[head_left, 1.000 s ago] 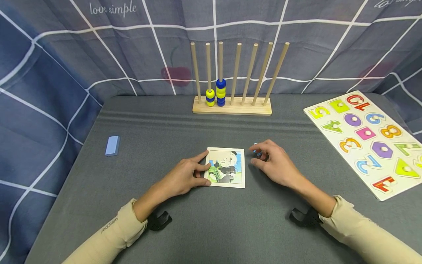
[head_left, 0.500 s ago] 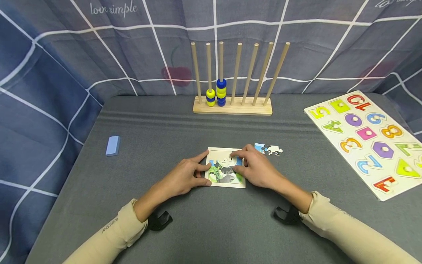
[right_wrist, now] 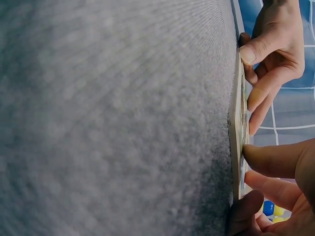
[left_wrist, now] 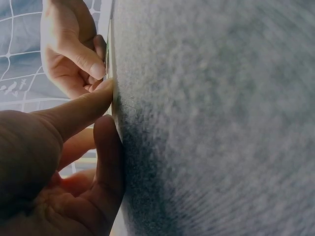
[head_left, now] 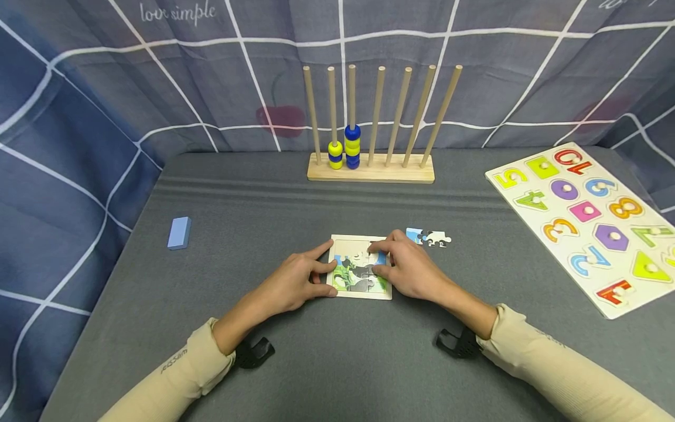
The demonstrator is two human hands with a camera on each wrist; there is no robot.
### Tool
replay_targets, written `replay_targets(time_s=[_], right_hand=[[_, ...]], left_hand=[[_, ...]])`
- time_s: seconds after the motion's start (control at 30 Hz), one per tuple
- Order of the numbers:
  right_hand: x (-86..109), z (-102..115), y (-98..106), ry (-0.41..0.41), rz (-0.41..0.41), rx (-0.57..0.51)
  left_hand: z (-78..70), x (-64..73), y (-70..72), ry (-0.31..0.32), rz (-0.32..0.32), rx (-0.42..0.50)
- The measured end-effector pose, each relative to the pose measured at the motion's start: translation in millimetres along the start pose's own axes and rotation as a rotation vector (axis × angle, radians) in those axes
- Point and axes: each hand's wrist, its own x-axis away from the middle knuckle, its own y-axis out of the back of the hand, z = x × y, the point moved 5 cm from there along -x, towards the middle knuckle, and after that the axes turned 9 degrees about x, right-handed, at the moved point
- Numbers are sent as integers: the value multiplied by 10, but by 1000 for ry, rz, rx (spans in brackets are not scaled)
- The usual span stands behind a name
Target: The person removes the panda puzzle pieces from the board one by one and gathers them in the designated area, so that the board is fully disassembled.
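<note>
A small square wooden tray (head_left: 390, 291) with a panda jigsaw puzzle (head_left: 361, 285) lies in the middle of the table. My left hand (head_left: 292, 281) rests at its left side, index finger near the upper corner and thumb on the lower corner. Over the tray's right half, my right hand (head_left: 413, 271) has its thumb and index finger around a puzzle piece, mostly hidden beneath the hand. Both hands also touch the tray in the wrist views. Just beyond the right hand lie loose jigsaw pieces, a blue one (head_left: 413, 235) and a white-and-black one (head_left: 437, 238).
A wooden peg stand (head_left: 371, 173) with blue and yellow beads on two rods stands at the back. A number and shape puzzle board (head_left: 577, 235) lies at the right. A blue block (head_left: 179, 233) sits at the left. A checked curtain (head_left: 221, 76) hangs behind.
My right hand has moved left from the loose pieces onto the tray's right half, uncovering those pieces. In the last half second it has stayed there. The left hand has not moved.
</note>
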Motion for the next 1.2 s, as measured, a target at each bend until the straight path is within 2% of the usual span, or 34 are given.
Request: replay_targets(time_s=[0.4, 0.57, 0.73, 0.9, 1.2], right_hand=[[-14, 33, 20, -6, -43, 34], [-8, 72, 26, 23, -83, 78], [-10, 97, 30, 35, -88, 111], [-5, 88, 23, 32, -91, 107], [6, 56, 59, 44, -143, 93]], left_hand=[[7, 13, 1, -8, -3, 18], [6, 9, 3, -8, -3, 6], [7, -2, 3, -2, 1, -6], [8, -3, -1, -10, -3, -4], [6, -1, 0, -16, -9, -3]])
